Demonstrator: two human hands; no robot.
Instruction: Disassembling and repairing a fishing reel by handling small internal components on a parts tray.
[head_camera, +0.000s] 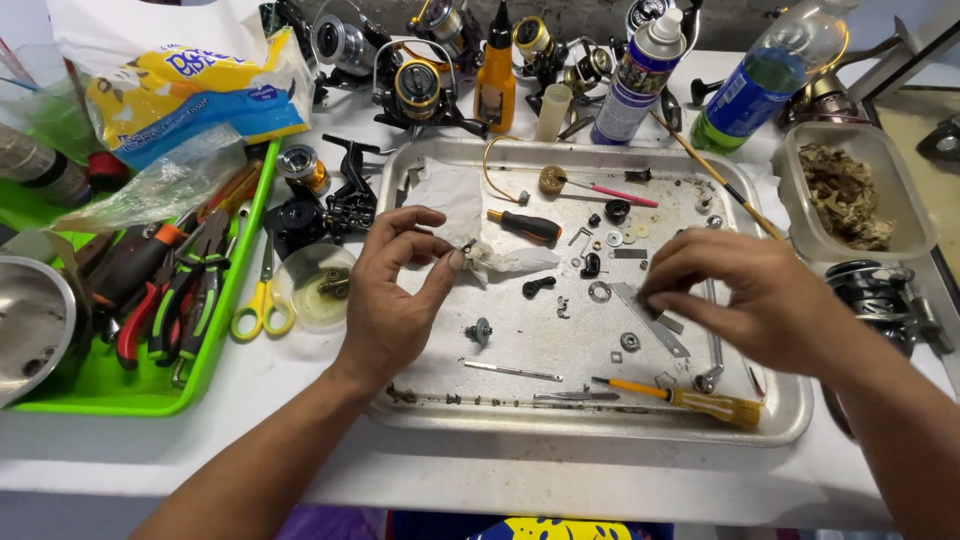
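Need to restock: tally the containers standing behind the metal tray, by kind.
Orange squeeze bottle: 1
Spray can: 1
Green plastic bottle: 1
Small white tube: 1
Total: 4

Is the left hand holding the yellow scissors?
No, the scissors lie untouched beside the tray, while the left hand pinches a small part over it.

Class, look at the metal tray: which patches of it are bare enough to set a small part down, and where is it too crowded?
On the metal tray, the barest patch lies between the left hand and the orange-handled brush, around the thin rod. The upper right, between the black-handled screwdriver and the right hand, is crowded with washers and small parts.
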